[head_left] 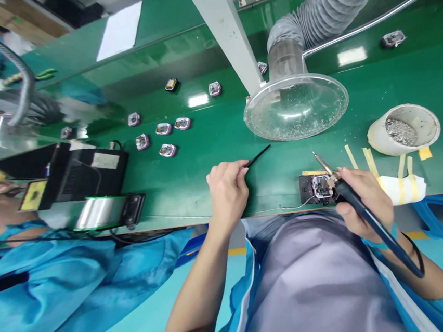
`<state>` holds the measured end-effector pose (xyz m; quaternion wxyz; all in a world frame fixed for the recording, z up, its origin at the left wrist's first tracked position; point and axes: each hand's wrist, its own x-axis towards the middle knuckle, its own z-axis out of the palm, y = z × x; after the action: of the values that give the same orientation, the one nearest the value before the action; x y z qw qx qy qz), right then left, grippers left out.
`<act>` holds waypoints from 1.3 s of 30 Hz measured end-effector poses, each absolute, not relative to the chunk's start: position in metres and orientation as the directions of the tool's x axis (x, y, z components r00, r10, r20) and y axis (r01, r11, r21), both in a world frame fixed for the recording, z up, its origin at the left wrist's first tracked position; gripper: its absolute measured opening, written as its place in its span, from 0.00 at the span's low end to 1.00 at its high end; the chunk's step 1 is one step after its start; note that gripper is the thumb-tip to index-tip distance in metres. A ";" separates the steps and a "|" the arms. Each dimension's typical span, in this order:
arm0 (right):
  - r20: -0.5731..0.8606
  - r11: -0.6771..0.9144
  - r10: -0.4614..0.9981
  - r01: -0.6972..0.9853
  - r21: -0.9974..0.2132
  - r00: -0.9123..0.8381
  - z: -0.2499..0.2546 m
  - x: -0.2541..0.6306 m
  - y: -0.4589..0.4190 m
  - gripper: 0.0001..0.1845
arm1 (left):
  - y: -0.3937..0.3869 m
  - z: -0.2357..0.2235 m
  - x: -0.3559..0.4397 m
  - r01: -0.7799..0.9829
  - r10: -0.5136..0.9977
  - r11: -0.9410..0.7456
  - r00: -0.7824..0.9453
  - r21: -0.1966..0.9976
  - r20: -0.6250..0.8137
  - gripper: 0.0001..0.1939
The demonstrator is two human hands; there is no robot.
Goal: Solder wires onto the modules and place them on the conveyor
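Note:
My left hand (227,189) is closed in a pinch on a thin black tool (257,155), likely tweezers, whose tip points up and right over the green bench (214,172). My right hand (359,194) grips a soldering iron (325,166) with a black handle and cord; its metal tip points up and left. Just below the tip a small square part (322,186) sits in a black fixture (306,189) at the bench's near edge. A fine solder wire (280,209) runs along that edge toward the fixture.
A clear fume-extraction hood (296,107) on a grey hose hangs behind the fixture. Several small square parts (163,130) lie at centre left. A white cup of metal scraps (404,128), yellow tape strips (370,161), a solder spool (100,211) and a black station (84,171) stand nearby. Another person's blue sleeve (39,267) is at left.

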<state>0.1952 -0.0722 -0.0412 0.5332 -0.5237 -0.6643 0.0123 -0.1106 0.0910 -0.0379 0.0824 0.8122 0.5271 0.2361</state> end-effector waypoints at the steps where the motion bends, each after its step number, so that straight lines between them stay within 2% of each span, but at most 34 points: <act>1: 0.702 0.487 0.710 0.682 -0.546 0.055 -0.040 0.196 -0.070 0.35 | 0.083 -0.037 -0.110 0.792 0.889 -0.445 0.335 0.419 0.311 0.12; 4: 0.694 0.557 0.714 0.672 -0.487 -0.089 -0.039 0.198 -0.065 0.40 | 0.058 -0.034 -0.101 0.705 0.885 -0.457 0.300 0.542 0.356 0.09; 7: 0.663 0.559 0.734 0.685 -0.467 -0.147 -0.040 0.199 -0.065 0.42 | 0.035 -0.030 -0.082 0.578 0.907 -0.419 0.226 0.700 0.356 0.06; 10: 0.651 0.525 0.750 0.702 -0.481 -0.114 -0.041 0.197 -0.067 0.41 | 0.019 -0.026 -0.056 0.370 0.931 -0.364 0.180 0.855 0.319 0.07; 13: 0.667 0.456 0.745 0.722 -0.521 0.011 -0.042 0.194 -0.069 0.37 | 0.008 -0.025 -0.031 0.185 0.937 -0.326 0.192 0.927 0.292 0.07; 16: 0.680 0.419 0.720 0.695 -0.584 0.138 -0.043 0.192 -0.072 0.34 | 0.002 -0.029 -0.015 0.080 0.918 -0.343 0.238 0.936 0.316 0.06; 20: 0.678 0.414 0.692 0.632 -0.655 0.249 -0.045 0.190 -0.073 0.33 | 0.000 -0.037 -0.010 0.046 0.893 -0.387 0.266 0.921 0.362 0.04; 31: 0.682 0.426 0.689 0.625 -0.654 0.244 -0.046 0.189 -0.073 0.32 | 0.003 -0.038 -0.008 0.046 0.831 -0.508 0.289 0.860 0.476 0.03; 39: 0.712 0.459 0.669 0.634 -0.622 0.213 -0.052 0.197 -0.080 0.30 | 0.002 -0.044 -0.005 0.125 0.760 -0.635 0.282 0.763 0.586 0.04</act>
<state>0.1969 -0.0800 -0.0519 0.5802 -0.5197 -0.6270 0.0150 -0.0051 0.0024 -0.0443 0.3057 0.7400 0.2987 0.5194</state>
